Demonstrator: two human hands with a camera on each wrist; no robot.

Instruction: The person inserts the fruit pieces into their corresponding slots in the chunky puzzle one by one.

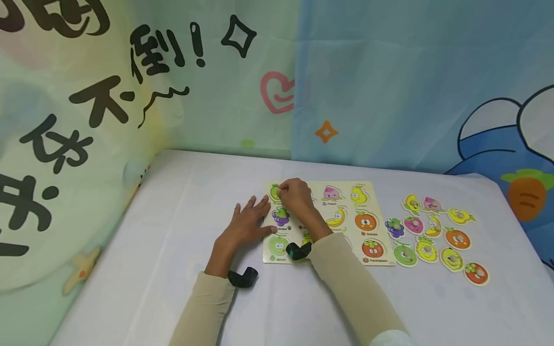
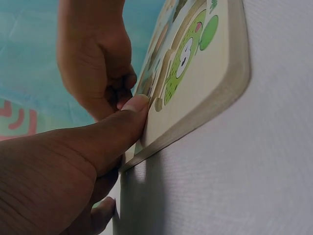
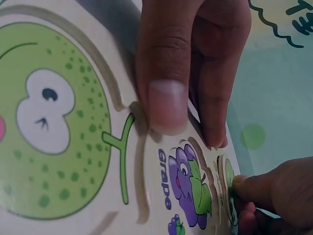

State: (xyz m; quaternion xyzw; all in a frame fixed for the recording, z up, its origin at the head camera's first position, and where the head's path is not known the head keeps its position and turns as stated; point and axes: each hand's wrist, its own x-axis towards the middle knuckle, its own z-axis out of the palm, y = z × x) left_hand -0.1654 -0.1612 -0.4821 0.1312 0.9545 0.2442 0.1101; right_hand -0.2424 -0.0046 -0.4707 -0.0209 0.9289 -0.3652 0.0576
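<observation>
right hand [image 1: 298,197] grip pinches green fruit piece [image 1: 274,193] at upper left of puzzle board [image 1: 351,226], mid-frame; left hand [image 1: 244,225] grip spread, thumb on board's left edge; loose fruit pieces [image 1: 426,252] frame right, on bench [image 1: 143,269].

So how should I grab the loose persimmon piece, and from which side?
Probably pinch the persimmon piece by its round rim, thumb and fingers on opposite edges, coming down from the right, near side. It lies flat on the white cloth, and a yellow piece sits close at its upper left, so that side looks tighter.
</observation>
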